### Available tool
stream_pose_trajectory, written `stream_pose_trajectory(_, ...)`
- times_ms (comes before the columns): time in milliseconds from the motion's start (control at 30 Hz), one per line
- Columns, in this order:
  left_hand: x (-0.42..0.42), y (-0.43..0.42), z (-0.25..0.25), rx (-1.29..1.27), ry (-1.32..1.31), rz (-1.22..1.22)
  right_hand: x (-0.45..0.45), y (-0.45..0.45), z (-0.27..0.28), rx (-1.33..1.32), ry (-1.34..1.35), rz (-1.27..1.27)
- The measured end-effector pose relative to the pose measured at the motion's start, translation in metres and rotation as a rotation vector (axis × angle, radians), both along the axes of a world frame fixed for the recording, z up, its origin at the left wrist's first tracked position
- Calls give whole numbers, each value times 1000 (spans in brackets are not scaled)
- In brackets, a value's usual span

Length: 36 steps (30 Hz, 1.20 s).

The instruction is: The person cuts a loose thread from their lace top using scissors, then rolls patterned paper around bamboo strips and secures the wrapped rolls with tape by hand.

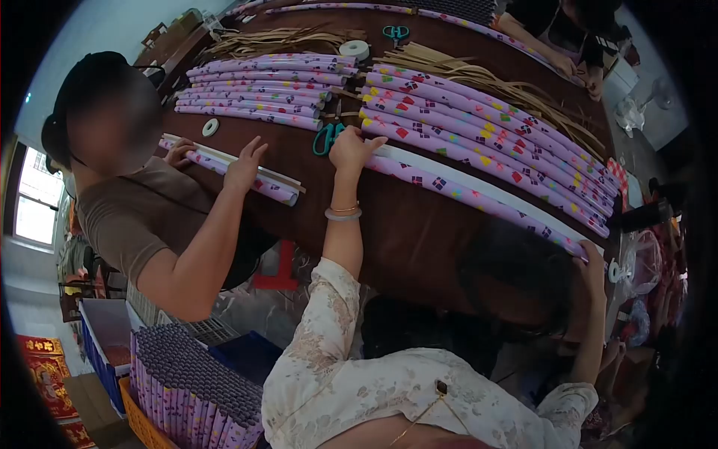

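Observation:
A roll of purple patterned wrapping paper [464,196] lies slantwise on the table, a white strip of its underside showing along the far edge. My left hand [350,153] is at its left end, fingers curled and thumb stretched over the white strip; the fingertips are partly hidden. At the far right end, my right hand [593,262] is closed around the roll. Just left of my left hand lie scissors with teal handles [327,140]. Beyond the roll is a row of finished-looking purple rolls [479,131].
To the left, a person [179,247] handles another roll [262,187] beside a tape ring [211,127]. More rolls [262,86], tan strips [479,78] and a second tape ring [354,50] lie beyond. An orange crate [142,415] of rolls stands below left. Another person's hands [576,71] work top right.

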State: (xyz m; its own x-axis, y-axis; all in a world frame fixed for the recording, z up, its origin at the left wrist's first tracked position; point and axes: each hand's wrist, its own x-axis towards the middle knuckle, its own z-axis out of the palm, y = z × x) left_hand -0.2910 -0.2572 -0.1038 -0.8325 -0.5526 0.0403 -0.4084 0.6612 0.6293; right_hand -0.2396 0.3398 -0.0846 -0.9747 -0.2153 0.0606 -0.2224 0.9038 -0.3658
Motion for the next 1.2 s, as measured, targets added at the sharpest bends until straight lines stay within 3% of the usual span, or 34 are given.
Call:
stream_pose_trajectory(133,-4,5,5,-78,-177,27,4,-7,5,-5,-9,-24)
stream_pose_trajectory(267,-5,1,3,-65,-182,36,5,-6,4,9,21,-14)
stream_pose_trajectory(567,-4,-14,-15,-18,-51,24,6,-10,9,-24,-15,-66)
stream_pose_trajectory(733,4,-16,-21,5,87,-103,8,-5,10,17,-44,-70)
stream_pose_trajectory(1033,6,-13,-18,-116,46,-163,7,2,7,32,-46,-8)
stream_pose_trajectory(1200,9,-19,-20,-19,138,-271,7,-2,8,58,-57,0)
